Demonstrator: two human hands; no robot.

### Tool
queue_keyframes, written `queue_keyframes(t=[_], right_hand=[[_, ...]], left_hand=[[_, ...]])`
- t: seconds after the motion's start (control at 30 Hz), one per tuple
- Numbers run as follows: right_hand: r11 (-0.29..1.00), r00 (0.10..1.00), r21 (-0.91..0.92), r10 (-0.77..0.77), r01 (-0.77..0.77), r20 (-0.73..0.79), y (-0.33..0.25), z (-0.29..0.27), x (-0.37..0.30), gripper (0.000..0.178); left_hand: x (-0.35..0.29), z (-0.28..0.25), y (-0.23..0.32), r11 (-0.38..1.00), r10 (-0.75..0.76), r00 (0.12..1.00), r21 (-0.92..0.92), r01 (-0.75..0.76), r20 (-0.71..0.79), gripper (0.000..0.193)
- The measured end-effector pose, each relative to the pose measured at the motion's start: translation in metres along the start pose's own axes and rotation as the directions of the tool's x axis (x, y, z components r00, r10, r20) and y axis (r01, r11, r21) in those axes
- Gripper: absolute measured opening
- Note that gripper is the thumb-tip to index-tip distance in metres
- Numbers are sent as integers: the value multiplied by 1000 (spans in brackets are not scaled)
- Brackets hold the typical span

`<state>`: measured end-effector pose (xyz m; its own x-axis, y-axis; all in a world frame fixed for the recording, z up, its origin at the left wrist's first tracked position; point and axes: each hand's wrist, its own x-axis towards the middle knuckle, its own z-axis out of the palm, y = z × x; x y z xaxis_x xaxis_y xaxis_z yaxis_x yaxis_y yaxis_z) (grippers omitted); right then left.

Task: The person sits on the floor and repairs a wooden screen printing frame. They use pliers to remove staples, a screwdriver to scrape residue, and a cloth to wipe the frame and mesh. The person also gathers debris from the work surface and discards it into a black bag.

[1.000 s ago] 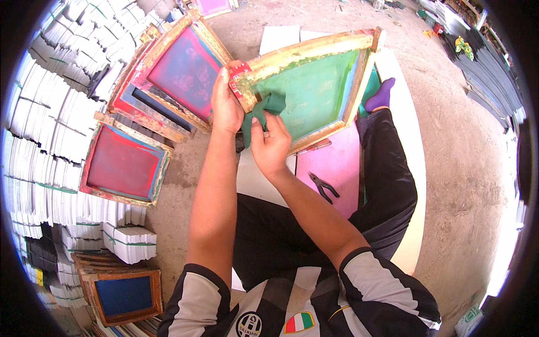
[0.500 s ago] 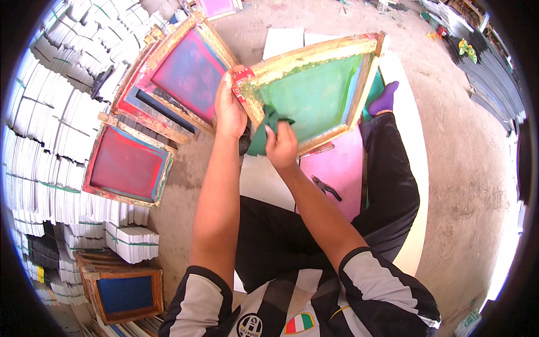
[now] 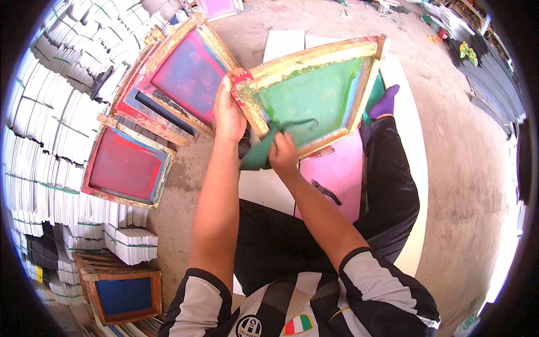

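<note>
A wooden screen-printing frame (image 3: 314,54) with green-stained mesh (image 3: 309,95) is tilted up in front of me. My left hand (image 3: 229,115) grips its left corner, beside a red patch on the wood. Pinched in my right hand (image 3: 284,154) is a dark green cloth (image 3: 258,153) at the frame's lower left. One end of the cloth hangs left of my fingers, while a thin curled part lies across the mesh. Below the frame, a screwdriver (image 3: 319,153) and black-handled pliers (image 3: 327,192) rest on a pink panel (image 3: 337,174).
To the left lean more printing screens, one blue and red (image 3: 188,76), one red (image 3: 126,165). A blue screen (image 3: 124,295) stands at lower left. Bundled white sheets (image 3: 50,123) are stacked behind them. Dark sheets (image 3: 497,73) lie at the far right on the concrete floor (image 3: 455,185).
My right hand has moved slightly down with the cloth, which now stretches further down and left. The frame has shifted very little, still in my left hand.
</note>
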<state>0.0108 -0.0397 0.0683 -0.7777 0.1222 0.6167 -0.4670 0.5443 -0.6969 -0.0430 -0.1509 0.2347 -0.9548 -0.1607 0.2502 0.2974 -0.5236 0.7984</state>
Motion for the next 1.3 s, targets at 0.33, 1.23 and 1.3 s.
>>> queue_keyframes(t=[0.33, 1.23, 1.3], right_hand=[[988, 992, 87, -123, 124, -9, -29, -16, 36, 17], [999, 941, -43, 19, -5, 338, 60, 18, -85, 21], [996, 910, -85, 43, -9, 413, 80, 11, -90, 22]], left_hand=[[-3, -5, 3, 999, 20, 999, -43, -18, 28, 41], [5, -6, 2, 998, 56, 998, 10, -56, -25, 47], [5, -1, 5, 999, 42, 999, 34, -42, -4, 45]])
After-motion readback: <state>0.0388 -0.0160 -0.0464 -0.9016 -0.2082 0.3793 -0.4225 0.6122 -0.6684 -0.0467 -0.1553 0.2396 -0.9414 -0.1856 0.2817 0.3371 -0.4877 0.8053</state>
